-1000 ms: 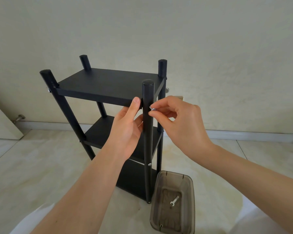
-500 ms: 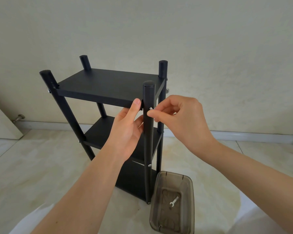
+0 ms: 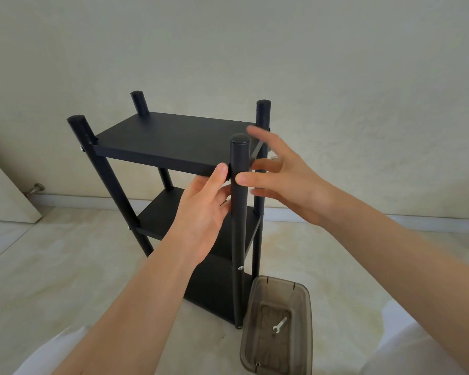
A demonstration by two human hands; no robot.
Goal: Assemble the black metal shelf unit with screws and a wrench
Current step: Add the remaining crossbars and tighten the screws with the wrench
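Note:
The black shelf unit (image 3: 168,142) stands upright on the floor with three boards and four round posts. My left hand (image 3: 203,209) grips the front edge of the top board right beside the near right post (image 3: 239,239), thumb on the edge and fingers underneath. My right hand (image 3: 287,180) hovers on the other side of that post with fingers spread, its thumb tip against the post and nothing held. A silver screw head (image 3: 240,267) shows lower on this post, and another screw (image 3: 81,149) sits at the left post. The small wrench (image 3: 280,324) lies in a smoky plastic tray (image 3: 303,296).
The tray sits on the tiled floor just right of the shelf's foot. A pale wall and baseboard (image 3: 390,220) run behind. A door panel (image 3: 3,196) and a metal door stop (image 3: 35,189) are at the left.
My right hand has let go of the screw at the near post and opened, its fingers now spread apart. My left hand and the shelf have stayed in place.

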